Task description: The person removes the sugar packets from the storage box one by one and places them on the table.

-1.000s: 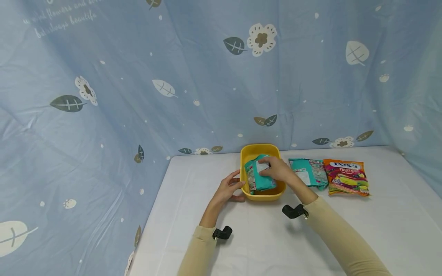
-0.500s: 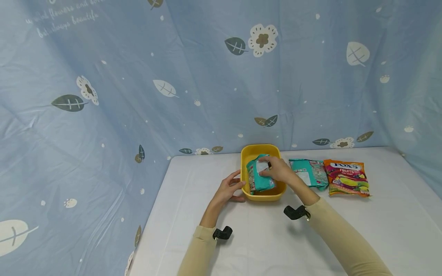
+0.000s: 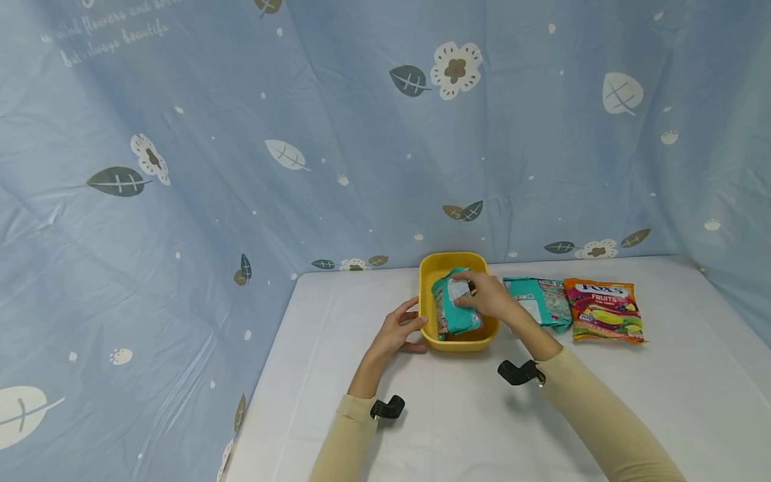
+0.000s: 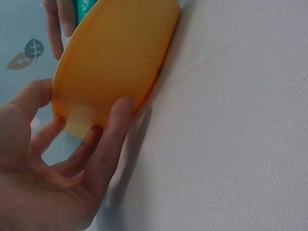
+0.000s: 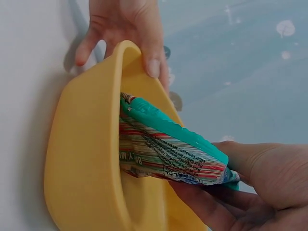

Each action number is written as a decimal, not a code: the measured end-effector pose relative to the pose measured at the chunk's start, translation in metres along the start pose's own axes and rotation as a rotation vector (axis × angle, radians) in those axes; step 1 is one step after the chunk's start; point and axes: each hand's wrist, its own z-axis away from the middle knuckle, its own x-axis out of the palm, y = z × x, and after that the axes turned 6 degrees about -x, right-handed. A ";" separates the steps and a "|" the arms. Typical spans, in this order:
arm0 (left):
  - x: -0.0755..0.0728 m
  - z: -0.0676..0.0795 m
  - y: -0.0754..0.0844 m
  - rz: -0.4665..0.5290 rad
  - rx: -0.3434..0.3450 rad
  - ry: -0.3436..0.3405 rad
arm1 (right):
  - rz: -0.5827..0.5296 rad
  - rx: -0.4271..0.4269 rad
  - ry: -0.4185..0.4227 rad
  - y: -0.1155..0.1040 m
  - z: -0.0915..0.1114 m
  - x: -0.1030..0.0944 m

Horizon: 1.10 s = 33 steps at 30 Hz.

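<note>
In the head view a yellow plastic tub (image 3: 459, 345) stands on the white table. My left hand (image 3: 397, 328) holds its left side, the thumb hooked over the rim and the other fingers spread along the outer wall (image 4: 120, 57). My right hand (image 3: 486, 294) reaches over the tub's right rim and grips a teal snack bag (image 3: 458, 314). The right wrist view shows that bag (image 5: 168, 144) with one end pinched between thumb and fingers and the other end down inside the tub. Part of the bag is hidden by the tub wall there.
Just right of the tub lies another teal bag (image 3: 545, 304), partly behind the right wrist. Beside it is an orange and purple Fox's fruit candy bag (image 3: 605, 311). A blue printed curtain (image 3: 361, 134) hangs along the table's back and left edges.
The snack bag has shifted slightly to the right inside the tub, and the right hand moved a little with it. The left hand and tub have stayed in place.
</note>
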 end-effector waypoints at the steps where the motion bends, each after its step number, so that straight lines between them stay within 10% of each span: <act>1: 0.000 0.000 0.000 0.000 0.001 0.000 | 0.005 -0.003 0.004 0.000 0.000 -0.001; 33: 0.000 0.000 0.000 0.007 -0.010 -0.001 | -0.084 -0.194 0.126 0.004 0.016 -0.023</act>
